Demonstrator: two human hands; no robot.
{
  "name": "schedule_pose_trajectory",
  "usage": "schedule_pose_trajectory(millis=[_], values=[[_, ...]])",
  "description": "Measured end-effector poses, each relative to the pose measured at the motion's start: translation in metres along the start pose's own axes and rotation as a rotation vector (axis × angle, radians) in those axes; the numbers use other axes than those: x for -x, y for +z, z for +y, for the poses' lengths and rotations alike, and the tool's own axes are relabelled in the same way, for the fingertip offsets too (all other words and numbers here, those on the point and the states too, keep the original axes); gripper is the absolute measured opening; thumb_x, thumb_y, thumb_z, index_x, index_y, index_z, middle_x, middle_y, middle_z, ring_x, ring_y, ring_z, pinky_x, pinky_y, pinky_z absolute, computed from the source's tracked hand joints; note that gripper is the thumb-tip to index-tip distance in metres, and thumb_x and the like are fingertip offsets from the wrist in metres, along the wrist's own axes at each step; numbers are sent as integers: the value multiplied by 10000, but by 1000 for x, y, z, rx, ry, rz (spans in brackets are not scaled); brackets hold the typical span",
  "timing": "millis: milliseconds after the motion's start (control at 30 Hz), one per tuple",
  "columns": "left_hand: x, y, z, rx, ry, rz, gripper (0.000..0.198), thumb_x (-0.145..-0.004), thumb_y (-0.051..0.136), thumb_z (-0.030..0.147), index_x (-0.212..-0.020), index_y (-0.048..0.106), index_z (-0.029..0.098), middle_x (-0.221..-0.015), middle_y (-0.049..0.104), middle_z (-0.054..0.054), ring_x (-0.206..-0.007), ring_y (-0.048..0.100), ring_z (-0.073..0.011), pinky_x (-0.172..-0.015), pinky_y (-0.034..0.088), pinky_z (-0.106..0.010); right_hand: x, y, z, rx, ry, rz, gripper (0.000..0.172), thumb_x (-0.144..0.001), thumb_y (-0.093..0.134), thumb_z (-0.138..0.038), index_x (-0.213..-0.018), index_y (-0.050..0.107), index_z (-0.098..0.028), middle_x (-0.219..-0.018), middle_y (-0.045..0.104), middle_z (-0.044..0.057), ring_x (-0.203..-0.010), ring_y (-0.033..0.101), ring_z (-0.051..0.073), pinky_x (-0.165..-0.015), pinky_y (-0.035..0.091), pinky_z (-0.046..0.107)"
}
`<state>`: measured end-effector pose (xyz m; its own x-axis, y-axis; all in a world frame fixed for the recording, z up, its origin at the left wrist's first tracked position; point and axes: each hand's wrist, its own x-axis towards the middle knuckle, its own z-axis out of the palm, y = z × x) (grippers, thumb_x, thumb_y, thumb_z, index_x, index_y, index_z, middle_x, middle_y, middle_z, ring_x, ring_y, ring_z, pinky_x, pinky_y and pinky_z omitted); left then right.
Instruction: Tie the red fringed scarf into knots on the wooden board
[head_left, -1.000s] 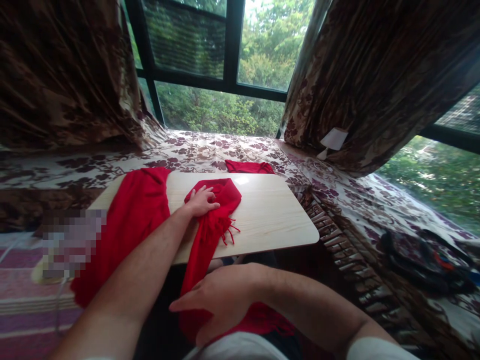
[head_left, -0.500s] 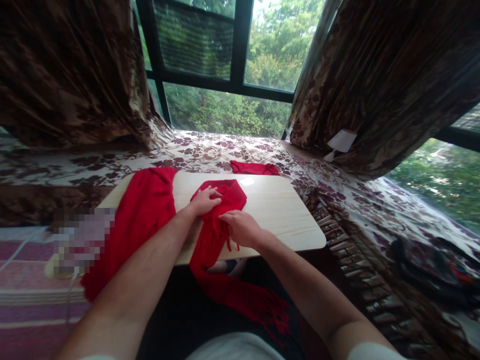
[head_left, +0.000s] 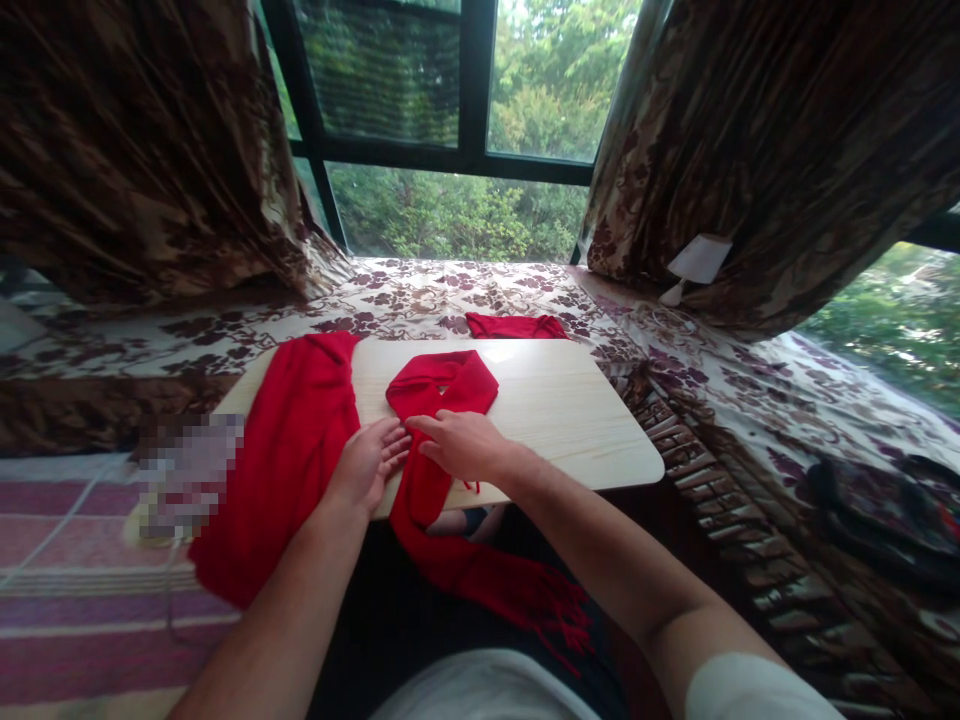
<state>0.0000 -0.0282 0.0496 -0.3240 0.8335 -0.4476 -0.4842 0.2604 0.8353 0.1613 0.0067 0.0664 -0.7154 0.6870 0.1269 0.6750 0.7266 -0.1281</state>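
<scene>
A red fringed scarf lies on a pale wooden board, looped at its far end with a small gap inside the loop. Its long tail hangs over the near edge, and the fringe spreads across my lap. My right hand rests over the spot where the loop's strands cross, fingers stretched leftward and slightly apart. Beside the scarf's left edge, my left hand is open, palm turned toward the scarf and fingers spread. Part of the crossing is hidden under my right hand.
A larger red cloth drapes over the board's left end. Behind the board, a folded red cloth lies on the floral cover. A small white lamp stands at the right, and a dark bag lies farther right.
My left hand has come off the loop and moved nearer to me, palm turning inward. My right hand has shifted left and up over the crossing. The view has shifted slightly.
</scene>
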Motion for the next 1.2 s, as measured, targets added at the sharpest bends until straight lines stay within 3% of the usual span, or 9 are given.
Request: schedule_pose_trajectory(millis=[67, 200, 400, 567, 700, 833, 1000, 1100, 1200], values=[[4, 0, -1, 2, -18, -28, 127, -731, 627, 192, -840, 572, 156, -743, 647, -51, -621, 637, -139, -536, 489, -212, -3, 1, -5, 8, -8, -71, 510, -971, 442, -586, -1394, 544, -321, -1054, 701, 101, -839, 685, 250, -684, 464, 316], [4, 5, 1, 11, -63, -44, 56, -761, 600, 170, -799, 562, 156, -667, 622, -35, -523, 591, -119, -444, 440, -186, -9, 0, -10, 2, 17, -143, 590, -915, 429, -716, -1299, 631, -315, -1019, 715, 116, -849, 692, 281, -691, 478, 340], [2, 8, -3, 24, -73, -70, 50, -816, 592, 183, -807, 599, 134, -717, 665, -60, -527, 612, -109, -459, 475, -183, -10, 8, -7, -143, 214, 11, 430, -845, 586, -630, -933, 696, -223, -862, 723, 79, -800, 664, 234, -681, 445, 303], [-2, 12, -6, 31, -41, -35, 38, -825, 577, 142, -814, 608, 122, -703, 662, -64, -572, 647, -136, -530, 539, -223, -8, 14, 18, -627, 417, 217, 85, -658, 658, -231, -729, 625, -197, -715, 661, -6, -663, 571, 138, -599, 397, 238], [-4, 19, -7, 101, -70, -37, 55, -812, 571, 93, -848, 603, 119, -747, 677, -99, -638, 672, -154, -605, 578, -249, -3, -6, 42, -1106, 561, 331, 139, -562, 555, -157, -695, 585, -183, -595, 564, -36, -549, 500, 113, -498, 361, 217], [-3, 24, -8, 182, -111, -25, 84, -814, 565, 78, -873, 592, 131, -757, 664, -94, -649, 675, -170, -638, 602, -298, 4, -28, 57, -1401, 600, 297, 221, -516, 533, -145, -728, 585, -180, -548, 547, -40, -477, 493, 115, -446, 351, 214], [-7, 29, -13, 165, -127, -57, 52, -801, 598, 94, -841, 595, 128, -754, 664, -86, -637, 670, -165, -628, 595, -303, 9, -34, 68, -1331, 640, 326, 271, -502, 482, -125, -742, 597, -178, -541, 559, -34, -459, 508, 126, -440, 379, 221], [-15, 32, -18, 9, 2, -78, 142, -728, 691, 102, -843, 611, 119, -771, 679, -75, -613, 654, -147, -577, 559, -270, 9, -30, 73, -1224, 634, 301, 296, -525, 465, -120, -770, 623, -174, -555, 573, -24, -464, 518, 131, -442, 377, 220], [-20, 32, -22, -187, 194, 14, 323, -649, 779, 127, -934, 626, 122, -827, 684, -56, -606, 642, -134, -535, 527, -247, 10, -23, 78, -990, 634, 285, 288, -573, 466, -104, -774, 661, -168, -587, 602, -10, -492, 528, 129, -470, 380, 219]])
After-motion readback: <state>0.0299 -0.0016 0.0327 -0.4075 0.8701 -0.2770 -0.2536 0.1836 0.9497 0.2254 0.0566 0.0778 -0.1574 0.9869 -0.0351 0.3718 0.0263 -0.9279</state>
